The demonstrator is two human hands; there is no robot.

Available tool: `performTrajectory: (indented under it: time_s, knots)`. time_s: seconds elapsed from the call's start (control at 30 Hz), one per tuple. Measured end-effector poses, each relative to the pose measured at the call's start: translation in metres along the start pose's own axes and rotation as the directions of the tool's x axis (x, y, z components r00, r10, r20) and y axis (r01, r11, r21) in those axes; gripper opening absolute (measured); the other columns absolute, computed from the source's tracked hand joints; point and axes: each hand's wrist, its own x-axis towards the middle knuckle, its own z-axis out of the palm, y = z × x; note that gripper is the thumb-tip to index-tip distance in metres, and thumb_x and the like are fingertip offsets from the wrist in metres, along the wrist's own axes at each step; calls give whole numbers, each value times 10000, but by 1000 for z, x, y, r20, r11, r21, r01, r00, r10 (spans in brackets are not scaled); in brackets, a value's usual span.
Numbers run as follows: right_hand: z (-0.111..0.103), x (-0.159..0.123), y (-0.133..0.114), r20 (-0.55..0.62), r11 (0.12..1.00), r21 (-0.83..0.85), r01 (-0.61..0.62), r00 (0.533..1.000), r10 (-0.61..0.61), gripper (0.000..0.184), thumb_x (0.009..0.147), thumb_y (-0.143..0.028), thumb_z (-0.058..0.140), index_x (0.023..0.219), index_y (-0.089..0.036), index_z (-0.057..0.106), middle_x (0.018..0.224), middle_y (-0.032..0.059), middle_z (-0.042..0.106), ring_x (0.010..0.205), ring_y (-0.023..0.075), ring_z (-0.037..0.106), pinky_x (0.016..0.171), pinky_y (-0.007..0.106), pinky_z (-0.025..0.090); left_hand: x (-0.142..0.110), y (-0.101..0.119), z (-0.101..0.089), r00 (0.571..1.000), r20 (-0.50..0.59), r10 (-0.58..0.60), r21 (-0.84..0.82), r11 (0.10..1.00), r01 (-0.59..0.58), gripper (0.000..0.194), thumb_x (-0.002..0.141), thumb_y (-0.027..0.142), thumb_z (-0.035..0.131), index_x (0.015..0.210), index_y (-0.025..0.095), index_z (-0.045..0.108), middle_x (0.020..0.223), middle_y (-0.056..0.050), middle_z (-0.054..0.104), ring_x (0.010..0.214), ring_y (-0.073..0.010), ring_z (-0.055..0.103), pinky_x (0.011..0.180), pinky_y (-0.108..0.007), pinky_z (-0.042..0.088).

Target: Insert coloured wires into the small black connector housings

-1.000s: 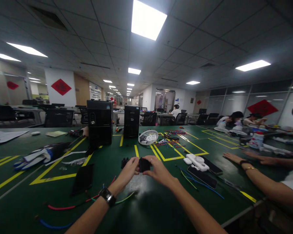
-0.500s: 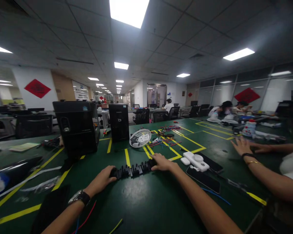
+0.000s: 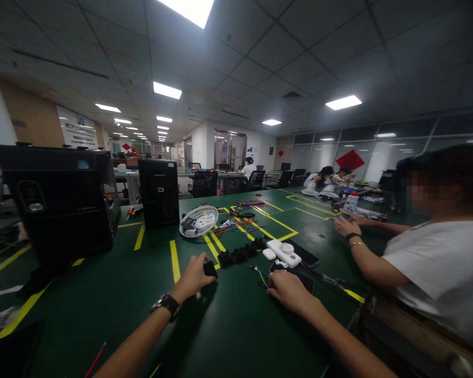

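My left hand [image 3: 192, 274], with a watch on the wrist, is closed around a small black block [image 3: 210, 270] just above the table. My right hand [image 3: 290, 290] is closed on a few thin wires [image 3: 261, 277], green and blue, whose ends stick out to the left of the fingers. Just beyond both hands lies a row of black blocks [image 3: 240, 253] on the green table [image 3: 236, 320]. Partly behind the right hand is a dark phone [image 3: 304, 282], with a white device [image 3: 284, 253] and white earbuds [image 3: 280, 263] beside it.
A white basket [image 3: 199, 221] holding small parts stands ahead, near several loose coloured wires [image 3: 240, 227]. Two black computer cases [image 3: 158, 194] stand at the left. A co-worker in a white shirt [image 3: 437, 268] sits close on the right, both hands on the table.
My view has turned right. My hands have left the black row, which now lies farther off; the left has taken a black block and the right has picked up wires.
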Motion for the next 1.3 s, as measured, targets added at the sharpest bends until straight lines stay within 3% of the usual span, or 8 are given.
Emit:
performTrajectory:
  time_s: [0.2, 0.3, 0.4, 0.5, 0.63, 0.8, 0.97, 1.3]
  knots:
    - [-9, 10, -11, -128, 992, -96, -78, 990, 65, 214, 852, -161, 474, 873, -167, 687, 895, 142, 695, 887, 258, 636, 776, 348, 423, -69, -14, -46, 959, -31, -281, -395, 885, 246, 624, 522, 410, 796, 1042, 215, 512, 793, -29, 628, 681, -262, 653, 624, -392, 513]
    - [-14, 6, -15, -180, 993, -79, -90, 981, 74, 235, 876, -175, 456, 860, -169, 690, 921, 149, 695, 949, 279, 617, 836, 395, 397, -107, -17, -57, 880, 19, -475, -618, 686, 384, 722, 506, 350, 840, 1114, 235, 467, 761, -27, 645, 664, -275, 682, 625, -420, 546]
    - [-20, 0, -34, -220, 998, -45, -37, 975, 26, 260, 896, -171, 434, 877, -155, 693, 916, 156, 695, 960, 285, 614, 838, 390, 397, -137, -5, -59, 873, 60, -485, -793, 508, 337, 747, 502, 231, 855, 1116, 254, 430, 898, -56, 672, 747, -258, 705, 706, -406, 571]
    - [-22, 2, -76, -290, 979, 123, 160, 950, -118, 315, 946, -207, 366, 1034, -164, 665, 943, 117, 699, 905, 231, 638, 790, 313, 424, -150, 8, -59, 923, 14, -384, -820, 524, 231, 662, 568, 227, 816, 1119, 255, 450, 1068, -84, 648, 731, -210, 699, 681, -373, 574]
    - [-9, 6, -162, -387, 717, 497, 488, 865, -320, 311, 956, -288, 388, 1061, -192, 666, 914, 67, 709, 836, 198, 652, 730, 265, 440, -154, 1, -57, 953, -150, -264, -801, 598, 39, 697, 556, 175, 805, 1166, 229, 471, 1079, -87, 640, 885, -202, 664, 822, -360, 530]
    - [24, 3, -232, -413, 557, 655, 511, 859, -302, 301, 951, -313, 403, 953, -177, 671, 832, 43, 703, 767, 183, 639, 684, 253, 428, -153, -21, -60, 948, -129, -289, -928, 371, -13, 637, 608, 39, 627, 1187, 235, 449, 1127, -88, 606, 1000, -193, 626, 921, -383, 480]
    - [42, 1, -227, -469, 559, 645, 522, 847, -250, 368, 978, -346, 334, 874, -180, 645, 758, 24, 668, 723, 170, 626, 676, 245, 419, -149, -24, -71, 957, -91, -276, -982, 182, -41, 549, 624, 18, 498, 1134, 220, 479, 1173, -101, 587, 969, -190, 634, 937, -456, 470]
    - [52, -1, -225, -505, 715, 411, 566, 794, -339, 322, 980, -280, 340, 1076, -184, 632, 903, 77, 719, 814, 183, 685, 733, 229, 455, -149, -25, -68, 974, -25, -225, -986, 164, 12, 472, 683, 21, 475, 1122, 183, 532, 1159, -123, 607, 967, -214, 635, 910, -481, 483]
